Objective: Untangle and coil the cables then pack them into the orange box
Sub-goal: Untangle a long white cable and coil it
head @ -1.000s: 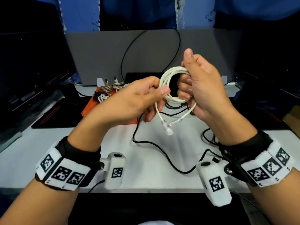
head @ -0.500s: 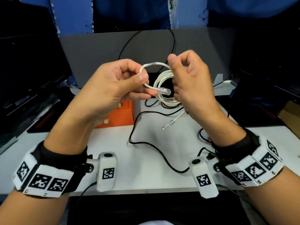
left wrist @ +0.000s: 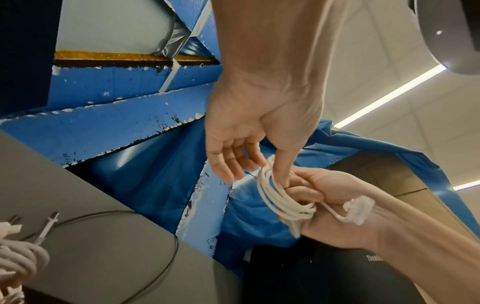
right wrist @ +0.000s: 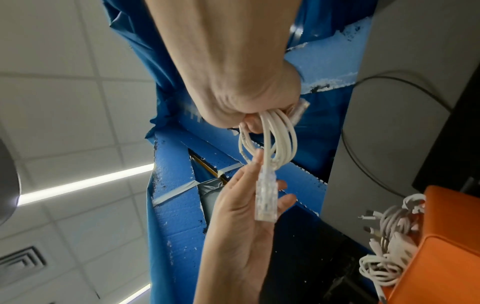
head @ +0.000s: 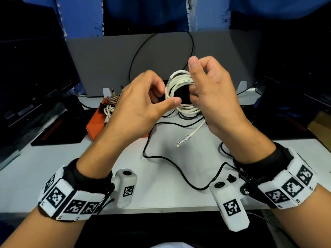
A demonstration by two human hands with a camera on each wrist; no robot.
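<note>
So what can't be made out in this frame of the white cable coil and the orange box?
- Head view: the left hand covers much of the orange box, so its contents are mostly hidden.
- Head view: the right hand hides its own grip on the white cable coil.
- Right wrist view: the box is cut off by the frame edge.
- Left wrist view: whether the left fingers touch the coil is unclear.

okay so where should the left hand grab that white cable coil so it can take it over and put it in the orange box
Probably the coil's free left arc, approached from the left, fingers through the open centre and thumb outside, gathering every loop. The right hand grips the right side, and the loose plug end dangles below.
</note>
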